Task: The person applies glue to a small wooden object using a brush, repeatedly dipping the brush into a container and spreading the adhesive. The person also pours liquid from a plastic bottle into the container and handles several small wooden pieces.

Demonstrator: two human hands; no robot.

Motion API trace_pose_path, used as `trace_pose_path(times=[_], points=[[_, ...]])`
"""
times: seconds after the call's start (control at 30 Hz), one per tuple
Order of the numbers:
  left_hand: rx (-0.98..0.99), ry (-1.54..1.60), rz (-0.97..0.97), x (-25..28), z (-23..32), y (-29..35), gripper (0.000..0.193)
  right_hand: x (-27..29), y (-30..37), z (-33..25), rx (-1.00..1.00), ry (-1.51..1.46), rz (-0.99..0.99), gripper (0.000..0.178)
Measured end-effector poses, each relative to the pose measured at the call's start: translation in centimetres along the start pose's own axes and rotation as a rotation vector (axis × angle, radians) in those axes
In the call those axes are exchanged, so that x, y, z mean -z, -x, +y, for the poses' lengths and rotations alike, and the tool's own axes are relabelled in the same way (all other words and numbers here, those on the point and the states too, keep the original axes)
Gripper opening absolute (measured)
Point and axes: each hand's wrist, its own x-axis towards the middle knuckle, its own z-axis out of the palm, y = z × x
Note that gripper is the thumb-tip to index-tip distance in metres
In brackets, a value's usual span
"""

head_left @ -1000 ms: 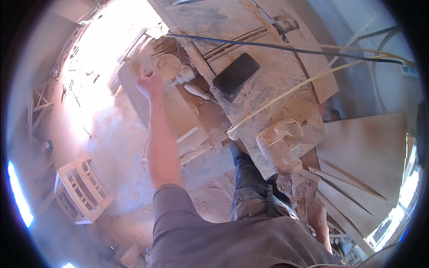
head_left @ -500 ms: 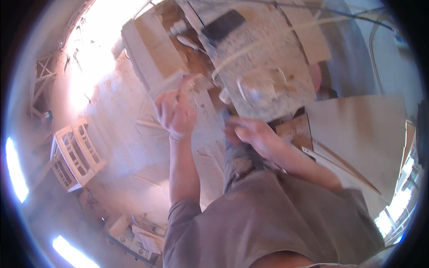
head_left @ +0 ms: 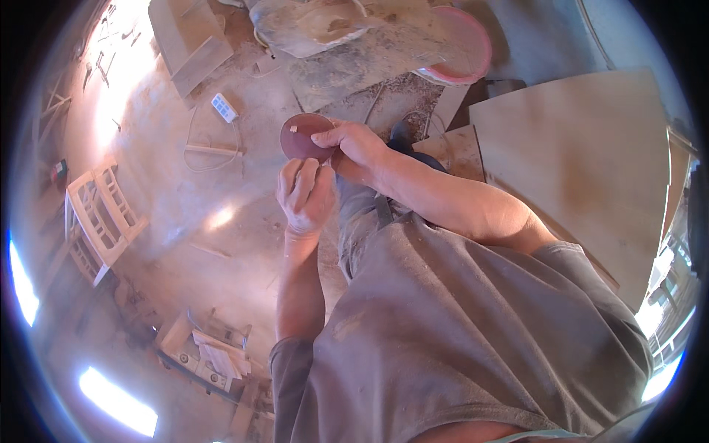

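A round reddish-brown sanding disc (head_left: 294,140) with a small pale patch on its face is held up in front of me, over the floor. My right hand (head_left: 353,145) grips its right side, thumb lying on the face and the other fingers behind it. Just below, my left hand (head_left: 304,193) has its fingers curled in at the disc's lower edge. Its fingertips are partly hidden, but they seem to pinch that edge.
Beyond my hands stands a dusty workbench (head_left: 332,77) beside a pink-rimmed round tub (head_left: 484,55). A large board (head_left: 583,148) leans at right. On the floor lie a power strip (head_left: 224,108) with its cord and, farther left, a wooden frame (head_left: 103,214). A wooden box (head_left: 188,44) sits upper left.
My right hand has come up and left from near my leg to the disc. My left hand has moved down slightly, and both hands now meet at the disc. The view has shifted.
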Motion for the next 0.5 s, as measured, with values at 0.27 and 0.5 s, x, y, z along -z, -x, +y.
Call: trace_pose_path(times=[0.27, 0.5], points=[[0.160, 0.080, 0.043, -4.2, 4.2, 2.1, 0.027, 2.9, 2.7, -0.8, 0.127, 0.243, 0.085, 0.042], [0.351, 0.133, -0.212, -3.2, 4.0, 8.9, 0.022, 11.0, 6.1, -6.6, 0.925, 1.172, 0.561, 0.036]])
